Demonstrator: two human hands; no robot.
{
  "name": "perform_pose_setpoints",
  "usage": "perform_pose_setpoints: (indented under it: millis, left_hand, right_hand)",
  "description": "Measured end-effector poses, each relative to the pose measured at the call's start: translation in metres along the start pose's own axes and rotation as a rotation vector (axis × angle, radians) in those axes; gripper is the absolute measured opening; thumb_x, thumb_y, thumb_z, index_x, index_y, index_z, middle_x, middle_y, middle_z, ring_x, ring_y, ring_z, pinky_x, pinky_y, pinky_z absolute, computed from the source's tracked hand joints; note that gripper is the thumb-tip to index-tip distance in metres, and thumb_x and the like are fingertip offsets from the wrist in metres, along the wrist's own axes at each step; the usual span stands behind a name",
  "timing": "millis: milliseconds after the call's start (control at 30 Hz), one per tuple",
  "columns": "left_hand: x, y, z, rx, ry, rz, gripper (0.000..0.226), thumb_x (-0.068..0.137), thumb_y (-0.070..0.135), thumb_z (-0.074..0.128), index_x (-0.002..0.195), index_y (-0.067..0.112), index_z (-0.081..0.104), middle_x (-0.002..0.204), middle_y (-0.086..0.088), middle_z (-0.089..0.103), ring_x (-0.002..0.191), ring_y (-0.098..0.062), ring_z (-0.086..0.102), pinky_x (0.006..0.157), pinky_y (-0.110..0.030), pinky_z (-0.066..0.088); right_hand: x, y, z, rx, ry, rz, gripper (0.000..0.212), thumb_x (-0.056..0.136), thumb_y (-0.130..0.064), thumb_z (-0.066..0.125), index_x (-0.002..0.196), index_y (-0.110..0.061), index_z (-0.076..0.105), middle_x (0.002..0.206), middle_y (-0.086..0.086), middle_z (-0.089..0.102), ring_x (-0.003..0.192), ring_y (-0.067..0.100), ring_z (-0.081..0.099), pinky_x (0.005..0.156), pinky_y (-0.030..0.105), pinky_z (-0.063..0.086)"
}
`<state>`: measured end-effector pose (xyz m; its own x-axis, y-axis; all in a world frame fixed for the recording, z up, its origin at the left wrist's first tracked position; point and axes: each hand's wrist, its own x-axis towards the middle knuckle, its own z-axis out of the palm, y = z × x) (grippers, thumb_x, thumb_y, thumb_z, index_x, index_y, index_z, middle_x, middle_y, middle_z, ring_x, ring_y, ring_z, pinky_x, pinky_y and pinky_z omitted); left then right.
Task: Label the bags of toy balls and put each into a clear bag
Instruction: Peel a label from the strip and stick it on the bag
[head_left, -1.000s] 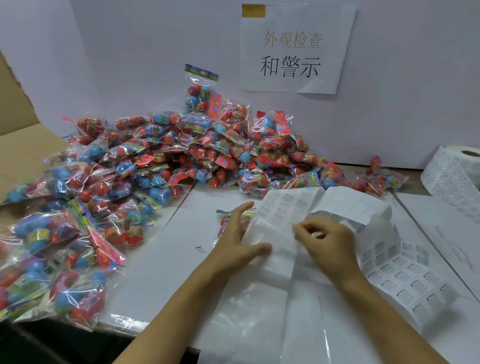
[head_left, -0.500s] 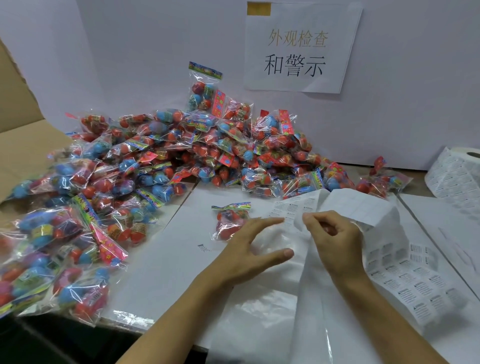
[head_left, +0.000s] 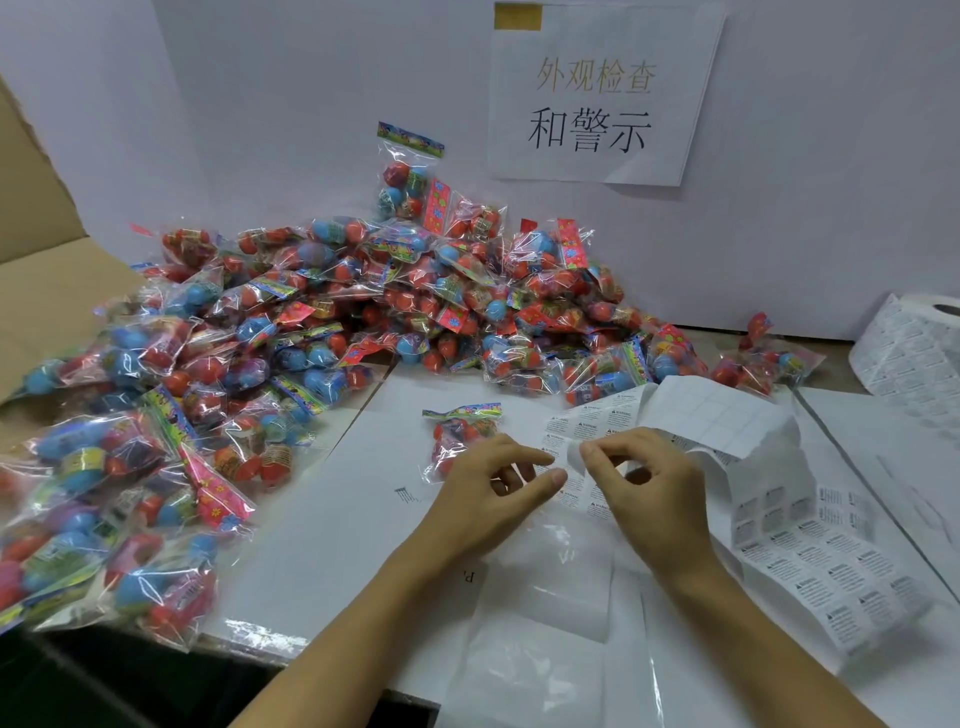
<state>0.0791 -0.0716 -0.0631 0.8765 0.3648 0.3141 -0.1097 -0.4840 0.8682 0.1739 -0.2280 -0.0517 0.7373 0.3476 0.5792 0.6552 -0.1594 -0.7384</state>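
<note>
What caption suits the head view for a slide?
Both hands peel a white warning label from the sheet beside one clear bag of toy balls.

Bare forearms, sleeveless, ringless hands (head_left: 566, 488)
</note>
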Motion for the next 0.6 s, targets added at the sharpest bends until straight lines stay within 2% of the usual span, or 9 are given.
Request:
perform_pose_setpoints:
  millis: [67, 167, 300, 400, 467, 500, 600]
  left_hand:
    - [0.0, 0.001, -0.001, -0.047, -0.04, -0.026, 0.02, 0.09, 0.034, 0.077, 0.108, 0.025, 0.079, 0.089, 0.011, 0.066, 0.076, -0.005, 0.062, 0.072, -0.017, 0.052]
    - [-0.001, 0.004, -0.001, -0.108, -0.1, -0.05, 0.015, 0.086, 0.043, 0.074, 0.1, 0.037, 0.077, 0.09, 0.015, 0.069, 0.076, -0.001, 0.062, 0.07, -0.018, 0.053]
    - [-0.001, 0.007, -0.001, -0.173, -0.14, -0.073, 0.024, 0.083, 0.048, 0.072, 0.103, 0.036, 0.079, 0.083, 0.02, 0.068, 0.071, -0.004, 0.063, 0.064, -0.018, 0.05]
    - [-0.001, 0.01, -0.003, -0.327, -0.159, -0.102, 0.023, 0.081, 0.05, 0.072, 0.096, 0.035, 0.082, 0.073, 0.006, 0.067, 0.065, -0.012, 0.058, 0.058, -0.023, 0.046]
    - [-0.001, 0.012, -0.005, -0.384, -0.182, -0.108, 0.029, 0.085, 0.053, 0.069, 0.092, 0.028, 0.082, 0.077, -0.017, 0.063, 0.069, -0.02, 0.055, 0.058, -0.025, 0.043]
    - [-0.001, 0.013, -0.006, -0.396, -0.191, -0.103, 0.03, 0.087, 0.053, 0.067, 0.088, 0.026, 0.081, 0.077, -0.021, 0.06, 0.069, -0.023, 0.053, 0.058, -0.025, 0.042]
    - [-0.001, 0.015, -0.008, -0.436, -0.193, -0.088, 0.033, 0.089, 0.052, 0.065, 0.073, 0.024, 0.073, 0.067, -0.007, 0.051, 0.066, -0.021, 0.045, 0.058, -0.027, 0.034]
  right_hand:
    - [-0.002, 0.001, 0.001, 0.001, -0.034, -0.014, 0.011, 0.084, -0.012, 0.079, 0.078, -0.02, 0.074, 0.079, -0.01, 0.069, 0.08, 0.006, 0.064, 0.059, 0.021, 0.048]
    - [-0.003, 0.001, 0.003, 0.0, -0.077, -0.02, 0.01, 0.085, -0.011, 0.078, 0.08, -0.018, 0.075, 0.08, -0.007, 0.07, 0.082, 0.006, 0.064, 0.06, 0.017, 0.048]
    - [-0.003, 0.0, 0.001, 0.024, -0.114, -0.022, 0.008, 0.084, -0.012, 0.08, 0.082, -0.018, 0.076, 0.082, -0.009, 0.07, 0.083, 0.008, 0.065, 0.06, 0.018, 0.049]
    - [-0.004, -0.002, 0.003, 0.078, -0.138, -0.022, 0.008, 0.081, -0.023, 0.082, 0.085, -0.021, 0.076, 0.085, -0.012, 0.07, 0.086, 0.009, 0.066, 0.059, 0.02, 0.048]
    - [-0.004, -0.004, 0.003, 0.115, -0.163, -0.003, 0.022, 0.076, -0.041, 0.079, 0.09, -0.024, 0.075, 0.089, -0.015, 0.069, 0.09, 0.009, 0.065, 0.06, 0.023, 0.049]
    - [-0.004, -0.004, 0.003, 0.119, -0.176, 0.0, 0.03, 0.074, -0.047, 0.077, 0.093, -0.025, 0.075, 0.092, -0.017, 0.068, 0.092, 0.009, 0.065, 0.061, 0.024, 0.05]
    - [-0.004, -0.002, 0.004, 0.114, -0.208, 0.015, 0.043, 0.07, -0.055, 0.078, 0.102, -0.026, 0.073, 0.098, -0.02, 0.066, 0.097, 0.006, 0.064, 0.063, 0.02, 0.051]
